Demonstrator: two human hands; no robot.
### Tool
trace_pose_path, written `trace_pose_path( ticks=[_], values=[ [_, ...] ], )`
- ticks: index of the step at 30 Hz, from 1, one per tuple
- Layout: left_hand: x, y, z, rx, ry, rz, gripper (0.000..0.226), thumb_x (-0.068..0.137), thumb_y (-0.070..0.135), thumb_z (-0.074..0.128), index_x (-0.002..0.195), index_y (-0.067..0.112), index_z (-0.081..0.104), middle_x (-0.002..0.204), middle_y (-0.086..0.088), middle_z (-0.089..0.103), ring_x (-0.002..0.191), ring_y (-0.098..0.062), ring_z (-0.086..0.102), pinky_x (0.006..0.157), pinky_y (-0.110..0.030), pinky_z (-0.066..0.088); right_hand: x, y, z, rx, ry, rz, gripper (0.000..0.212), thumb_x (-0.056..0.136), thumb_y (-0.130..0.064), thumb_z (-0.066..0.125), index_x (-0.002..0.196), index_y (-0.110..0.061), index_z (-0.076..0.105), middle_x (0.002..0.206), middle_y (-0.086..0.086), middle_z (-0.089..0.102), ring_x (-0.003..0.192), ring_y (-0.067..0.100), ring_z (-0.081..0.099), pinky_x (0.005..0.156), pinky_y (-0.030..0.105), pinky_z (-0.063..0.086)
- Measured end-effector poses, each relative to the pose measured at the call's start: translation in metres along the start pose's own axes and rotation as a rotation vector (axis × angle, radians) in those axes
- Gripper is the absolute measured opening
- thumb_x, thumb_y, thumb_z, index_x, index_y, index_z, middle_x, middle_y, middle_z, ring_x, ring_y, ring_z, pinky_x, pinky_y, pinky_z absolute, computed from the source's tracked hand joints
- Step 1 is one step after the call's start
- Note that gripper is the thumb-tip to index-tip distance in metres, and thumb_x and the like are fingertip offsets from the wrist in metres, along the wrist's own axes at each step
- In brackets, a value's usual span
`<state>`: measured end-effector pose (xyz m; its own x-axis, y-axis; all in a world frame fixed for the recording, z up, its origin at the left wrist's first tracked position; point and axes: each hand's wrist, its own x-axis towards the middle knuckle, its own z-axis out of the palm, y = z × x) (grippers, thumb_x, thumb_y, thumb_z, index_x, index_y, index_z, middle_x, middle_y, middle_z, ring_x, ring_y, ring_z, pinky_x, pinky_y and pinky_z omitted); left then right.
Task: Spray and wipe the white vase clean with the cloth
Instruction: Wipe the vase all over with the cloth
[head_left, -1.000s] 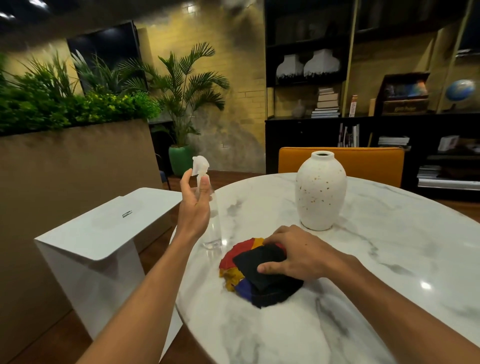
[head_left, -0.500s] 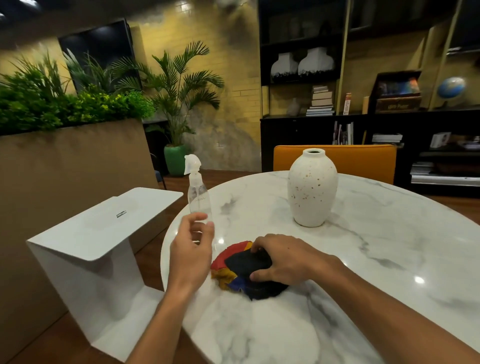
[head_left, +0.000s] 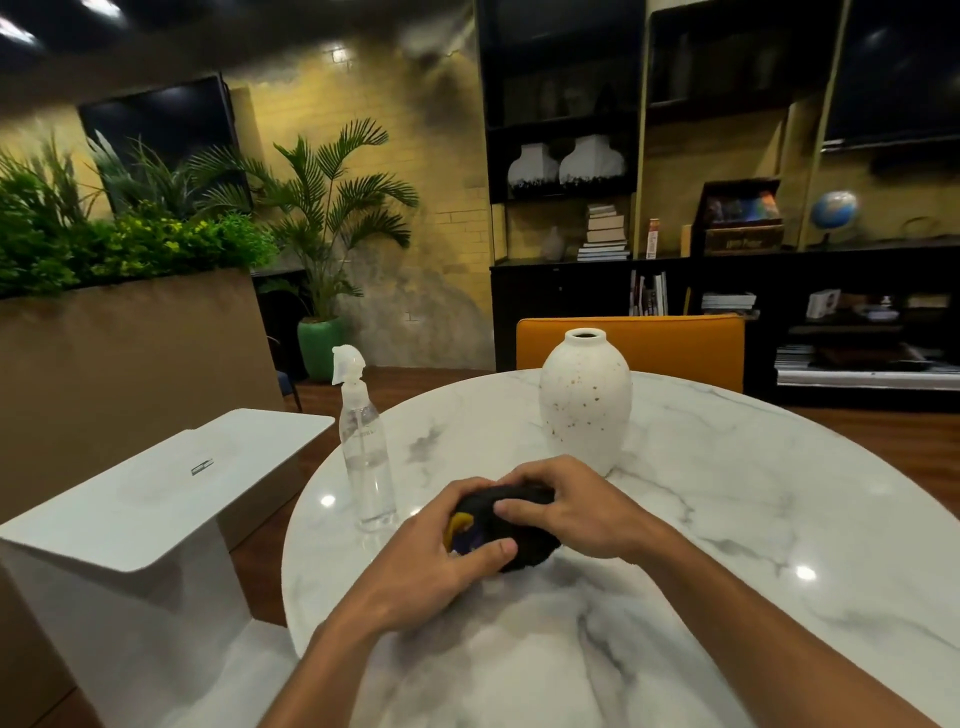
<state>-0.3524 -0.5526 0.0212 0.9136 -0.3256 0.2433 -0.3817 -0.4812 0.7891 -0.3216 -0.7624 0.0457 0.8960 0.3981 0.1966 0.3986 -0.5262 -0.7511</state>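
Observation:
The white speckled vase stands upright on the round marble table, just beyond my hands. A clear spray bottle with a white trigger head stands near the table's left edge, with no hand on it. The dark cloth, with yellow and blue patches showing, is bunched between both hands in front of the vase. My left hand grips it from the left and below. My right hand covers it from the top and right.
A white side table stands to the left of the marble table. An orange chair back rises behind the vase. Dark shelves with books, vases and a globe line the back wall; planters and a palm stand at the left.
My left hand let go of the spray bottle, which now stands on the table, and moved right onto the cloth. Both hands now bunch the cloth together.

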Motion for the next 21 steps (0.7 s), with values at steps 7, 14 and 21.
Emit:
trace_pose_path(
  ticks=[7,14,21],
  values=[
    [0.032,0.045,0.01,-0.131,0.188,0.142,0.036,0.083,0.043,0.079,0.114,0.038,0.063,0.104,0.017,0.071,0.099,-0.008,0.069,0.085,-0.03,0.059,-0.002,-0.017,-0.05,0.219,0.084,-0.002,0.026,0.086,-0.046,0.073,0.105,-0.029,0.078,0.097,-0.01,0.076,0.099,0.015,0.071,0.088,0.032,0.06],
    [0.072,0.081,0.014,-0.272,0.345,0.135,0.029,0.08,0.033,0.083,0.099,0.02,0.065,0.093,0.003,0.07,0.086,-0.013,0.07,0.064,-0.027,0.061,0.006,-0.032,-0.123,0.111,0.076,-0.041,0.031,0.094,-0.05,0.061,0.114,-0.031,0.074,0.102,-0.012,0.075,0.099,0.006,0.07,0.084,0.028,0.06],
    [0.126,0.099,0.005,-0.172,0.569,0.141,0.028,0.087,0.031,0.078,0.098,0.023,0.053,0.093,0.004,0.067,0.084,-0.013,0.068,0.063,-0.023,0.059,0.029,0.01,-0.169,0.011,0.333,0.109,0.072,0.075,-0.068,0.074,0.137,-0.039,0.054,0.123,-0.019,0.061,0.116,0.008,0.058,0.1,0.037,0.05]
  ],
)
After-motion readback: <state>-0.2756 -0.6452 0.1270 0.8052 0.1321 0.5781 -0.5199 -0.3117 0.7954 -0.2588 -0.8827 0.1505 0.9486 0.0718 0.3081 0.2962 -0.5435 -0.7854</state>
